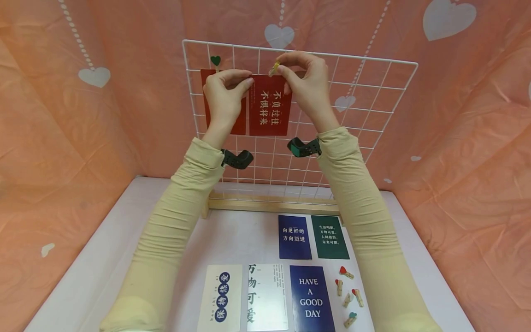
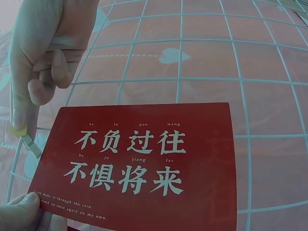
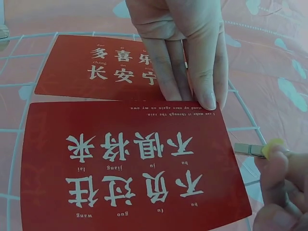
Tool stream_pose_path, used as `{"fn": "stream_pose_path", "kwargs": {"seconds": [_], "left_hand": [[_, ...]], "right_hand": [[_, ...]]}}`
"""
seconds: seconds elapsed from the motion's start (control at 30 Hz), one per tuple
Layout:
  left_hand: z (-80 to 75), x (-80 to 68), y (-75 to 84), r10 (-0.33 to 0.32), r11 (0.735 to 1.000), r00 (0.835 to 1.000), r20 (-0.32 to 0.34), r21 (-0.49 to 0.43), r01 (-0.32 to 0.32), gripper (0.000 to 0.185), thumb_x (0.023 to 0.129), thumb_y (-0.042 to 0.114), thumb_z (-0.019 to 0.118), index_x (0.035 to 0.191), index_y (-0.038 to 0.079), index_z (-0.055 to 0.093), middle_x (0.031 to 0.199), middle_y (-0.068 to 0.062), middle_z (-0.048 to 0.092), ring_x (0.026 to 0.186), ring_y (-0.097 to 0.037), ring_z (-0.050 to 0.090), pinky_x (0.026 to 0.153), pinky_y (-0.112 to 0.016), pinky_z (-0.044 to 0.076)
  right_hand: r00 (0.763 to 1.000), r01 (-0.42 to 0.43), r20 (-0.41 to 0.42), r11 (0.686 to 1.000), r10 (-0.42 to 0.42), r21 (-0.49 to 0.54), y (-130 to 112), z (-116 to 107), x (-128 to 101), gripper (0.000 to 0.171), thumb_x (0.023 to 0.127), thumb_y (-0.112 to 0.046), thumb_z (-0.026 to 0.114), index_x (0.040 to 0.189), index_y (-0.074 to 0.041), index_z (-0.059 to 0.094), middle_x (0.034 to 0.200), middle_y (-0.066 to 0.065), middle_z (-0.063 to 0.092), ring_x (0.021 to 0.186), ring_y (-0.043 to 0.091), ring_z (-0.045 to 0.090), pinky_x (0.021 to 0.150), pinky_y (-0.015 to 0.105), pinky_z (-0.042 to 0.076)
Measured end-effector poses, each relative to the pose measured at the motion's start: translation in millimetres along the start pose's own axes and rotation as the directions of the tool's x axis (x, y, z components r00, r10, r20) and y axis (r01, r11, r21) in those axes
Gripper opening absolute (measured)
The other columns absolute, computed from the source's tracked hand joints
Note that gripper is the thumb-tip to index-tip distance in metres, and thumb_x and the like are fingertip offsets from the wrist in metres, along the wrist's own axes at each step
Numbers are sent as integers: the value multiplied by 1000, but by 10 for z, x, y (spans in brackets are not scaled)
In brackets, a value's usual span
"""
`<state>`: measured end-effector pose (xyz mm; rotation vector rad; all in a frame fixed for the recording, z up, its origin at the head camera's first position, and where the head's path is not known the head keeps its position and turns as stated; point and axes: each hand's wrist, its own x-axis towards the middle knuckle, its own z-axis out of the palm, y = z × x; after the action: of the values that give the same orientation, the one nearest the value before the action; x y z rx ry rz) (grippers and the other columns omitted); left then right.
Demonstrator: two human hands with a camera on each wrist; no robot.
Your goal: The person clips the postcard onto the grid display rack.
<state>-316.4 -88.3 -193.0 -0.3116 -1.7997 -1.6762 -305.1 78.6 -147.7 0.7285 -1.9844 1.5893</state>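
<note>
My left hand (image 1: 226,94) pinches a red card (image 1: 269,108) with white Chinese lettering by its upper left corner. The card is held upright against a white wire grid (image 1: 373,59), its text turned sideways. In my right hand (image 1: 307,85), thumb and fingertips pinch a small wooden clothespin (image 3: 250,150) with a yellow top. Its tip is close to the card's top edge, as the left wrist view also shows. Just left hangs a second red card (image 3: 72,67), partly behind my left hand, with a green heart clothespin (image 1: 215,60) at its top.
The grid stands in a wooden base (image 1: 265,204) on a white table. Lying in front are a blue card (image 1: 295,249), a green card (image 1: 330,251), a cream card (image 1: 207,295), a white card (image 1: 274,299) and a HAVE A GOOD DAY card (image 1: 311,325). Several heart clothespins (image 1: 358,299) lie at right.
</note>
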Motion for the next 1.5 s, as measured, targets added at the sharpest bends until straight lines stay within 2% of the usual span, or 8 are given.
{"fn": "stream_pose_path", "kwargs": {"seconds": [0.17, 0.37, 0.6, 0.73, 0.9, 1.13, 1.27, 1.5], "left_hand": [[5, 5, 2, 1, 1000, 1000, 4, 12, -1, 20, 85, 14, 71, 101, 2, 75, 96, -9, 71, 86, -13, 65, 76, -22, 55], [13, 27, -2, 16, 998, 1000, 6, 56, -16, 20, 86, 14, 71, 101, 2, 74, 96, -8, 71, 86, -12, 66, 76, -22, 55], [24, 37, 0, 23, 995, 1000, 2, 97, -23, 20, 86, 14, 71, 102, 3, 74, 97, -7, 72, 86, -11, 66, 77, -21, 54], [27, 35, 2, 26, 994, 1000, -1, 109, -26, 19, 86, 14, 71, 102, 3, 75, 97, -6, 72, 86, -11, 66, 78, -20, 53], [34, 34, -2, 35, 991, 999, -2, 128, -35, 19, 86, 14, 71, 101, 3, 75, 97, -6, 72, 86, -10, 66, 78, -20, 53], [45, 43, -12, 33, 987, 999, -5, 157, -32, 18, 87, 14, 70, 102, 4, 75, 97, -6, 72, 86, -10, 66, 77, -19, 53], [51, 45, -10, 39, 982, 999, -12, 187, -36, 18, 87, 15, 70, 102, 5, 75, 97, -5, 72, 85, -9, 66, 76, -19, 52], [64, 44, -8, 48, 975, 999, -15, 220, -43, 18, 89, 16, 69, 102, 6, 75, 97, -4, 72, 83, -9, 66, 73, -18, 52]], "right_hand": [[1000, 22, 12, 999, -21, -42, -19, 26, -5, 15, 91, -2, 64, 101, 8, 68, 88, 15, 70, 52, 35, 50, 49, 31, 45], [999, 42, 3, 987, -42, -156, 53, 62, 50, 16, 92, -7, 64, 102, 4, 69, 88, 13, 71, 51, 34, 49, 46, 26, 41], [998, 47, -25, 977, -53, -209, -89, 96, -14, 14, 91, -3, 63, 99, 6, 70, 89, 15, 70, 44, 18, 46, 45, 22, 39], [996, 73, -29, 971, -82, -226, 23, 97, 45, 14, 91, -5, 64, 98, 5, 71, 88, 16, 70, 41, 15, 45, 43, 21, 38], [994, 96, -21, 956, -106, -277, 222, 89, 144, 15, 91, -13, 66, 97, -2, 75, 84, 8, 72, 38, 10, 47, 41, 22, 39], [995, 86, -19, 934, -98, -347, 235, 91, 173, 16, 91, -18, 67, 96, -6, 76, 85, 3, 72, 39, 7, 49, 42, 24, 40], [997, 68, -12, 914, -79, -401, 222, 92, 186, 16, 92, -19, 66, 96, -8, 76, 87, 1, 72, 47, 10, 56, 45, 23, 41], [998, 50, -8, 889, -60, -456, 213, 106, 210, 14, 92, -17, 66, 95, -8, 77, 90, 0, 72, 79, 5, 64, 66, 17, 50]]}}
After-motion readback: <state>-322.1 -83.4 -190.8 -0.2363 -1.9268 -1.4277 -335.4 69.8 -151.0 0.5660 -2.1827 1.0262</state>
